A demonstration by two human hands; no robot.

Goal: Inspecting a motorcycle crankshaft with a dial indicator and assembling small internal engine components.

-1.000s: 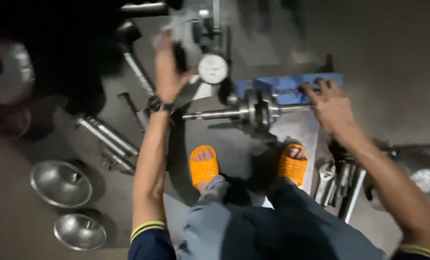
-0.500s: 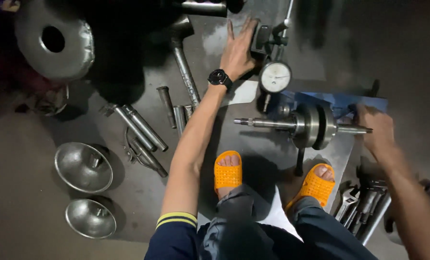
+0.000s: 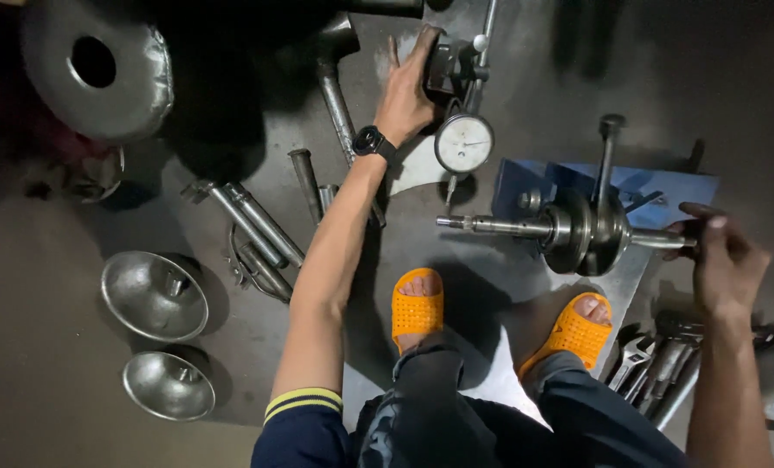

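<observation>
Metal bowls (image 3: 155, 295): two round steel dishes lie at my eight o'clock, well apart from both hands and untouched, as they were a second ago.

Loose shafts and rods (image 3: 257, 227): these lie between the bowls and my left forearm, none of them in contact with me.

Left hand (image 3: 407, 95): I reach to twelve o'clock and close my fingers around the dark base of the gauge stand (image 3: 443, 68). Half a second ago my palm lay flat just beside it; now it grips, so I judge that I am settling the stand's position.

Dial gauge (image 3: 464, 142): the round white face hangs just below my left hand, its stem pointing down toward the shaft, near it, though contact cannot be told.

Crankshaft (image 3: 578, 230): it lies horizontal at my one o'clock, resting over the blue base (image 3: 664, 186), beyond my orange sandals (image 3: 417, 308).

Right hand (image 3: 727, 260): at three o'clock, my fingertips pinch the right end of the crankshaft; a second ago this hand rested higher on the blue base, so I judge the shaft is now ready to be turned.

Spanners (image 3: 656, 364): heaped at four o'clock, under my right forearm.
</observation>
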